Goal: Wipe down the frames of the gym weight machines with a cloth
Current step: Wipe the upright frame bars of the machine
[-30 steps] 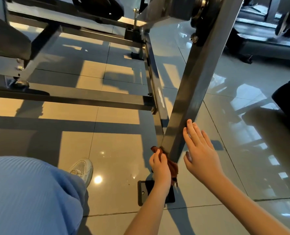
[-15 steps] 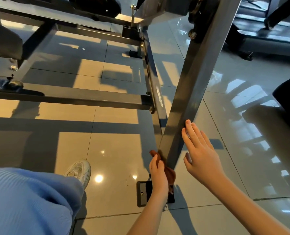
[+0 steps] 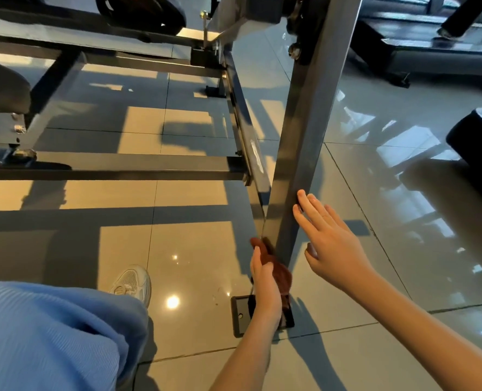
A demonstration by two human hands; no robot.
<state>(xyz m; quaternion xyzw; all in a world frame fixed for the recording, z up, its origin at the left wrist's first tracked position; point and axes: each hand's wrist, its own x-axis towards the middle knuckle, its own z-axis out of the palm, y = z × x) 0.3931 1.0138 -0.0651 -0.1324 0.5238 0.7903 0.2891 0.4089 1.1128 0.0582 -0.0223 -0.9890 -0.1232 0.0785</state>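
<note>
Head view: left hand (image 3: 265, 283) holds the brown cloth (image 3: 280, 273) bunched against the low end of the slanted frame post (image 3: 299, 153), just above its foot plate (image 3: 241, 314). Right hand (image 3: 330, 244) is spread flat, fingertips on the post's right edge. Looks like bottom-of-post wiping; next I'd guess working round the sharp corners. Open floor right of the post, crossbar (image 3: 121, 172) crowds its left.

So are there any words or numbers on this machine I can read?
Pale sticker on the rail: there may be print on it, but it is too blurred to read.
Nothing else: no writing shows on the post, the cloth or the shoe.
</note>
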